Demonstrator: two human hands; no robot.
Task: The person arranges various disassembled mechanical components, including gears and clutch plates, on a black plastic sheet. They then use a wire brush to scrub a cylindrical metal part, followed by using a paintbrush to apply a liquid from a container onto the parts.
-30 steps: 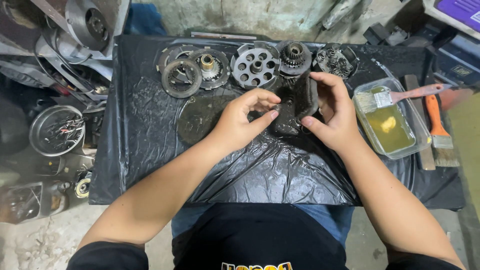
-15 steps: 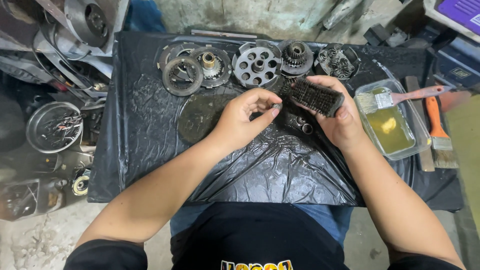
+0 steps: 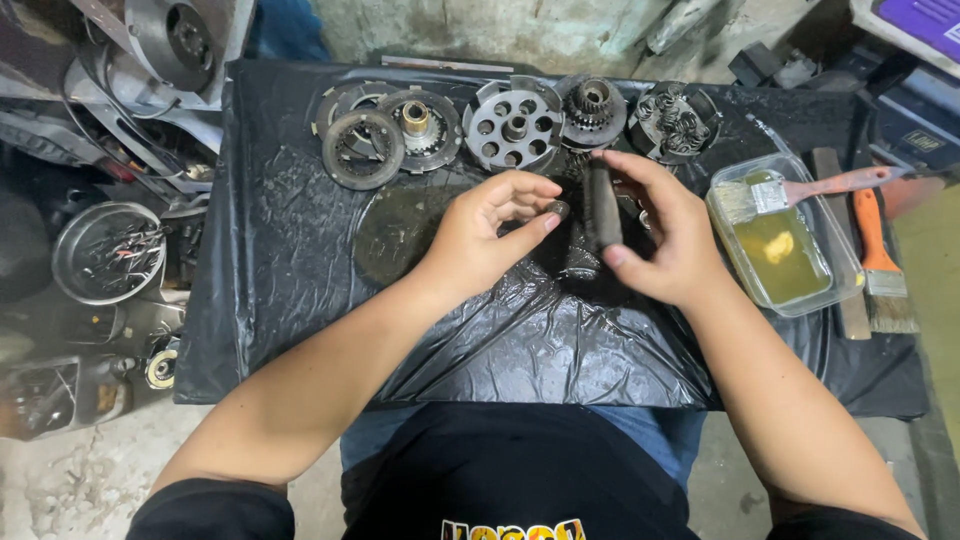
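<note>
We pinch a small metal ring point(image 3: 556, 209) between thumb and fingertips of our left hand point(image 3: 487, 238), near the middle of the black plastic sheet point(image 3: 290, 260). Our right hand point(image 3: 665, 235) is closed around a dark wire brush point(image 3: 601, 205), held edge-on just beside the ring. To scrub well, we judge short strokes work best, turning the ring and keeping it pinched firmly. Clutch plates point(image 3: 362, 148) and a drilled hub point(image 3: 512, 128) line the far edge; a solvent tray point(image 3: 780, 240) sits near the right edge.

Black plastic sheet point(image 3: 290, 260) over a worktable, stained concrete wall point(image 3: 480, 35) behind, dusty grey floor point(image 3: 70, 480), dim workshop light
</note>
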